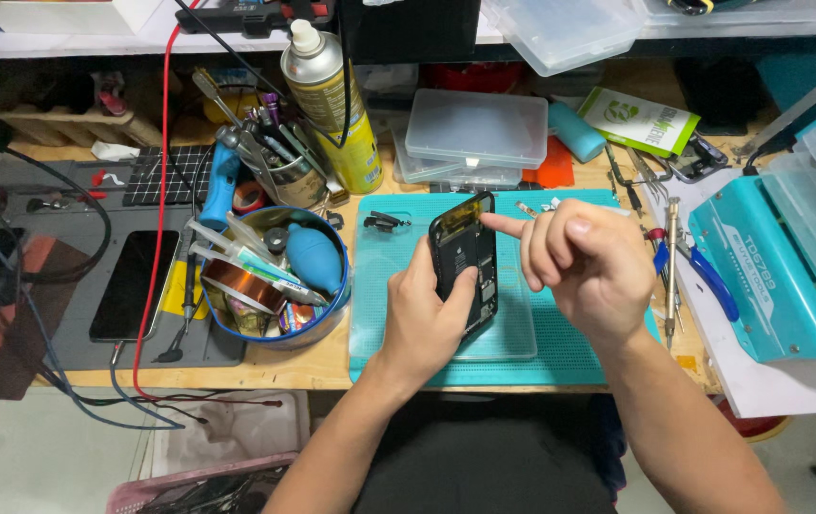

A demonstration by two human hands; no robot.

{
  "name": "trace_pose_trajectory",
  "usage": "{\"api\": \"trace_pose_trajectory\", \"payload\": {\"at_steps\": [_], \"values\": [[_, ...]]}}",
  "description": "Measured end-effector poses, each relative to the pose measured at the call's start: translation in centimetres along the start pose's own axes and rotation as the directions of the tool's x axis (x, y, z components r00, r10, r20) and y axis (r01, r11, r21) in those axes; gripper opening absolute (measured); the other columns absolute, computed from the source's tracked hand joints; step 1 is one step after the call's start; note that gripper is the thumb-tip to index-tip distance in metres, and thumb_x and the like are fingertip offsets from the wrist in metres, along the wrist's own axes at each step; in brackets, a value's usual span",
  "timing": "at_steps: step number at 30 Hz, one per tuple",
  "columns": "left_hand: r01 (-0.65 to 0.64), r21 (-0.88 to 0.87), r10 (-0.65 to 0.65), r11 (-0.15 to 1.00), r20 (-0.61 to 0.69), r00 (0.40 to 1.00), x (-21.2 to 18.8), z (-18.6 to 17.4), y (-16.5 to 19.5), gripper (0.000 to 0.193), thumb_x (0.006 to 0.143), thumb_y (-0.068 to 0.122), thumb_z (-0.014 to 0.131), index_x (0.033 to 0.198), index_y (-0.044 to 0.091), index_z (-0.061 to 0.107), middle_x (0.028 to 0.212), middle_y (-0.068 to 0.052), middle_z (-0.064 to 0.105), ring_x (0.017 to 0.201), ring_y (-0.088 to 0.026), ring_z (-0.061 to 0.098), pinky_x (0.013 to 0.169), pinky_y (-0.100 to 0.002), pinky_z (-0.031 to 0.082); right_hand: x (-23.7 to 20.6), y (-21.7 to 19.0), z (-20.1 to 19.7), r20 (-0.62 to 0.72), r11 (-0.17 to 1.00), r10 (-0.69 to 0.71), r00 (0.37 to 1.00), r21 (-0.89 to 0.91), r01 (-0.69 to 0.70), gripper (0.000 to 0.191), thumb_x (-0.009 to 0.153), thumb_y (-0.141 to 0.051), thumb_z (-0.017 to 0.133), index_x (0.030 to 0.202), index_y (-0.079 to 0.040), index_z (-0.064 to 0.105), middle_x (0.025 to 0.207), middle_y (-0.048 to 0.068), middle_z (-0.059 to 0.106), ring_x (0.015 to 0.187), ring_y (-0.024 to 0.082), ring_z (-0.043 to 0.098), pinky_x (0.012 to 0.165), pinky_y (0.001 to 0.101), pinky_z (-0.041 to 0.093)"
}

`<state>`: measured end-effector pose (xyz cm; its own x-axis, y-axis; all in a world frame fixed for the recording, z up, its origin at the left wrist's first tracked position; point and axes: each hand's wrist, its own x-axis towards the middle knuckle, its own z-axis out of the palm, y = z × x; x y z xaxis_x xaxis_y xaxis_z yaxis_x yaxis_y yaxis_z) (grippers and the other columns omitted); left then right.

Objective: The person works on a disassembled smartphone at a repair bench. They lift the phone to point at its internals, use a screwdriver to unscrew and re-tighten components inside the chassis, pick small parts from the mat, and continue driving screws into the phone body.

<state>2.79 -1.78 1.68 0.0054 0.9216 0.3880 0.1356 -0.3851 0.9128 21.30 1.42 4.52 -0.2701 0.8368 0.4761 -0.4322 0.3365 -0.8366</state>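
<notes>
On a cluttered wooden counter (332,366), over a teal mat (560,357), the left hand (422,319) clamps an opened phone (465,262) upright. The right hand (584,262), fingers curled, index fingertip apparently touching its top edge, probes inside; steady pressure seems needed.

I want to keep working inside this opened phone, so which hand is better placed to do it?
Probably the right hand: its forefinger already points at the opened phone near its top edge, and it holds nothing. The left hand is taken up with its grip on the phone.
</notes>
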Motion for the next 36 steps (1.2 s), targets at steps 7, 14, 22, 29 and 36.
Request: {"api": "trace_pose_trajectory", "payload": {"at_steps": [7, 14, 22, 29, 36], "values": [[0.084, -0.230, -0.080, 0.970, 0.029, 0.996, -0.1, 0.2, -0.9, 0.035, 0.094, -0.001, 0.065, 0.127, -0.003, 0.057, 0.105, -0.010, 0.074, 0.095, -0.012, 0.071, 0.082, -0.029, 0.060, 0.6, 1.0, -1.2, -0.074, 0.953, 0.140, 0.987, 0.281, -0.114, 0.033, 0.105, -0.024, 0.043, 0.074, -0.011, 0.043, 0.062, 0.005, 0.042, 0.062, 0.020, 0.044, 0.120, 0.0645, 0.044], [0.235, -0.546, -0.207, 0.804, 0.113, 0.972, 0.8, -0.3, -3.0, 0.034, 0.093, -0.005, 0.065, 0.126, -0.004, 0.058, 0.114, -0.010, 0.073, 0.102, -0.015, 0.071, 0.091, -0.031, 0.059, -0.1, 0.8, -1.6, -0.088, 0.996, 0.002, 0.996, 0.094, 0.006, 0.036, 0.109, -0.024, 0.042, 0.075, -0.010, 0.044, 0.059, 0.005, 0.043, 0.058, 0.018, 0.045, 0.120, 0.0623, 0.045], [0.298, -0.678, -0.271, 0.672, 0.149, 0.951, 1.0, -0.7, -3.6, 0.038, 0.089, -0.006, 0.065, 0.126, -0.005, 0.059, 0.114, -0.012, 0.073, 0.102, -0.017, 0.072, 0.092, -0.031, 0.058, 0.2, 1.0, -0.2, -0.260, 0.861, -0.041, 0.965, -0.499, -0.098, 0.018, 0.099, -0.008, 0.068, 0.112, 0.004, 0.064, 0.094, 0.006, 0.063, 0.085, 0.011, 0.058, 0.081, 0.0285, 0.048], [0.152, -0.390, -0.147, 0.908, 0.043, 0.988, -0.1, 0.2, -2.7, 0.034, 0.093, -0.005, 0.066, 0.126, -0.005, 0.057, 0.114, -0.010, 0.072, 0.102, -0.013, 0.070, 0.090, -0.029, 0.059, 0.6, 1.9, 1.3, -0.139, 0.637, -0.087, 0.987, -0.769, -0.052, 0.037, 0.081, -0.006, 0.086, 0.111, 0.003, 0.067, 0.096, 0.005, 0.069, 0.086, 0.010, 0.066, 0.079, 0.0260, 0.058], [0.121, -0.373, -0.113, 0.920, 0.043, 0.993, -0.2, 0.1, -2.6, 0.035, 0.094, -0.005, 0.066, 0.129, -0.005, 0.057, 0.116, -0.010, 0.072, 0.105, -0.012, 0.069, 0.094, -0.029, 0.057, 0.3, 2.9, 0.6, -0.225, 0.760, -0.024, 0.974, -0.637, -0.129, 0.019, 0.091, -0.002, 0.077, 0.107, 0.003, 0.069, 0.095, 0.003, 0.072, 0.087, 0.007, 0.070, 0.083, 0.0234, 0.060]]}}
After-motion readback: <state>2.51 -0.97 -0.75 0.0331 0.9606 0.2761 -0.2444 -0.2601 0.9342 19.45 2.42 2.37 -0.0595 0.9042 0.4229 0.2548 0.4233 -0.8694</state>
